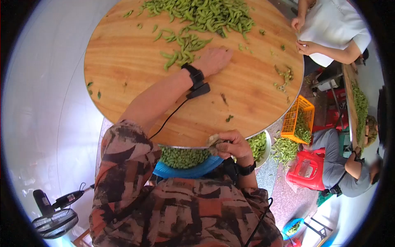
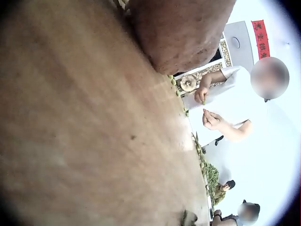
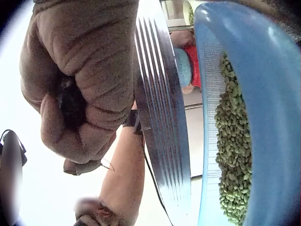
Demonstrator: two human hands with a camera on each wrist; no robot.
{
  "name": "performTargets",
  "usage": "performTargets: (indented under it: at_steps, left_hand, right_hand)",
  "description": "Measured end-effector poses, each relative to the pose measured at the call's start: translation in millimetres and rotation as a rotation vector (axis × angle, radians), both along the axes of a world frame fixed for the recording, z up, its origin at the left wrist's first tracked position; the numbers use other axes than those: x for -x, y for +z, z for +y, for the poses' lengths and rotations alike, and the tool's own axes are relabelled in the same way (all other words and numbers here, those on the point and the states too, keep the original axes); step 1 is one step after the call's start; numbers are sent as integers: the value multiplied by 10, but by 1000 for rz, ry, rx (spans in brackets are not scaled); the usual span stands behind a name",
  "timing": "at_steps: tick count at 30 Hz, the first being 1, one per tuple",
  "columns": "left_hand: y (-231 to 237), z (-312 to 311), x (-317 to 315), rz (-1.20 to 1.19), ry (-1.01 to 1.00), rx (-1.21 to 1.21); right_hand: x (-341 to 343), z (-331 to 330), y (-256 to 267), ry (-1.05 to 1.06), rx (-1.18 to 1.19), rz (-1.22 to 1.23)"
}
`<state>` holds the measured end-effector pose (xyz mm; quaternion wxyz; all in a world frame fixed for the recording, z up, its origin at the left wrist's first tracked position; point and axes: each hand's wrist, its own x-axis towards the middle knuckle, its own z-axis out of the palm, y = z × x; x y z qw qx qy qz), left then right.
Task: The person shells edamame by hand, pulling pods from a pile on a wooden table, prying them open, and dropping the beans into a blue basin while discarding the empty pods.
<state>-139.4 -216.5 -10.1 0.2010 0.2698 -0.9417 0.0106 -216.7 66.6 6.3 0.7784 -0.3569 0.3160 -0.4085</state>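
Note:
My left hand (image 1: 214, 61) rests back-up on the round wooden table (image 1: 255, 86), just below the pile of green soybean pods (image 1: 205, 14) and beside a small group of pods (image 1: 181, 51). Its fingers are hidden under it; the left wrist view shows only a blurred part of the hand (image 2: 181, 33) against the tabletop. At the near table edge my right hand (image 1: 234, 144) is curled and grips a crumpled brownish thing (image 1: 213, 143). In the right wrist view the fist (image 3: 84, 80) is beside the ribbed metal table rim (image 3: 162, 113); I cannot tell what it holds.
Below the table edge sits a blue basin (image 1: 185, 171) of shelled green beans (image 1: 183, 157). To the right are a bowl of pods (image 1: 258, 146), an orange crate (image 1: 291, 117) and a red stool (image 1: 306, 171). A person in white (image 1: 337, 29) works across the table; others sit beyond.

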Motion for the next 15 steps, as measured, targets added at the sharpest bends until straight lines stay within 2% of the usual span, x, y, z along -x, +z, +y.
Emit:
performTargets:
  at_steps: [4,6,10,12,13,15]
  left_hand:
    - [-30,-18,-27,15,-21,-23]
    - [-29,-32,-5,0,-18,98]
    - [-66,-199,32,-46,12,140]
    - [122,-252,-96,186,-126,44]
    - [291,-173,-191,184,-121,42]
    - [663,156,-419,324,-52,-1032]
  right_hand:
    - [-2,-6,-48,-5,0,-66]
    - [-22,-12,-18,-5,-13,-76]
    - [-20,-14,-40,-18,9,-81]
    - [-35,-7,-35,-32,9,-68]
    - [-36,-4,-39,-35,17,-71]
    - [-36,-17,-58,-30,31,-79]
